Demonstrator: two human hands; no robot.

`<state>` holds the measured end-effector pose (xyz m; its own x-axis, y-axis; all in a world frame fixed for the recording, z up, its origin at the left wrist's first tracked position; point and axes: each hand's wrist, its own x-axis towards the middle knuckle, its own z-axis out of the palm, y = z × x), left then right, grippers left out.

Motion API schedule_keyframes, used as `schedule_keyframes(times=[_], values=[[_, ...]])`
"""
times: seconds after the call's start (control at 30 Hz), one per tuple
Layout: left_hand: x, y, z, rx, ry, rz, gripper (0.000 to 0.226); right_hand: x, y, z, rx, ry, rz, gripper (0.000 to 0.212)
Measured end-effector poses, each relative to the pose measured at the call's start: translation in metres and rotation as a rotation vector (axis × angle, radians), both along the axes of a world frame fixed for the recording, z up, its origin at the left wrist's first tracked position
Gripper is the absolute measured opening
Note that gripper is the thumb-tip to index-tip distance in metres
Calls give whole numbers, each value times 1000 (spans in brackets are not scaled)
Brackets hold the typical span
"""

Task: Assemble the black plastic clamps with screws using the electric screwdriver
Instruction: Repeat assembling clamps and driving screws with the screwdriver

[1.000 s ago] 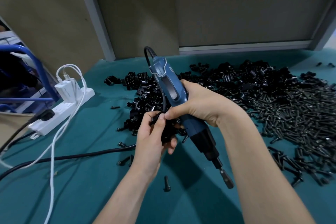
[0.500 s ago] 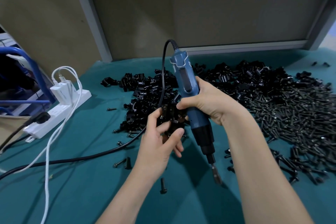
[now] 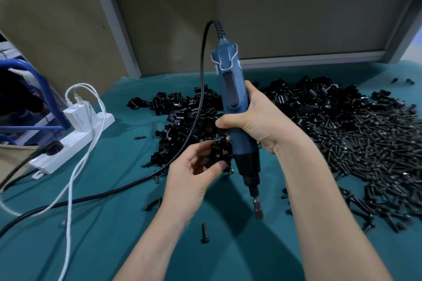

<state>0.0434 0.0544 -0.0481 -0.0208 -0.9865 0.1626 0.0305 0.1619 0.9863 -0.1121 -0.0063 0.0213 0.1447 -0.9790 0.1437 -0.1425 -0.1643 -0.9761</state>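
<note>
One second has brought the electric screwdriver (image 3: 229,70) from a slant to nearly upright in the right hand (image 3: 258,125), whose grip wraps its barrel; the bit (image 3: 258,209) points down at the worktop (image 3: 114,235). Just left of the screwdriver's lower body, the left hand (image 3: 191,180) pinches a black clamp (image 3: 219,155). Driving looks near. Fingers and black-on-black hide whether anything is seated in the clamp yet.
</note>
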Motion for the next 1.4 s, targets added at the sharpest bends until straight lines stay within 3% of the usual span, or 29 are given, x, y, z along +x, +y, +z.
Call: schedule_keyframes(times=[0.17,0.4,0.63,1.17,1.4], values=[[1,2,3,-58,99,16,27,6,2,0,-34,66,11,51],[0,-2,0,1,302,59,19,7,5,4,-60,104,19,53],[0,-3,0,45,301,79,34,11,7,6,-75,153,42,53],[0,-2,0,67,314,52,46,12,15,15,-182,339,49,54],[1,-1,1,-22,153,55,24,9,18,18,-225,352,47,53]])
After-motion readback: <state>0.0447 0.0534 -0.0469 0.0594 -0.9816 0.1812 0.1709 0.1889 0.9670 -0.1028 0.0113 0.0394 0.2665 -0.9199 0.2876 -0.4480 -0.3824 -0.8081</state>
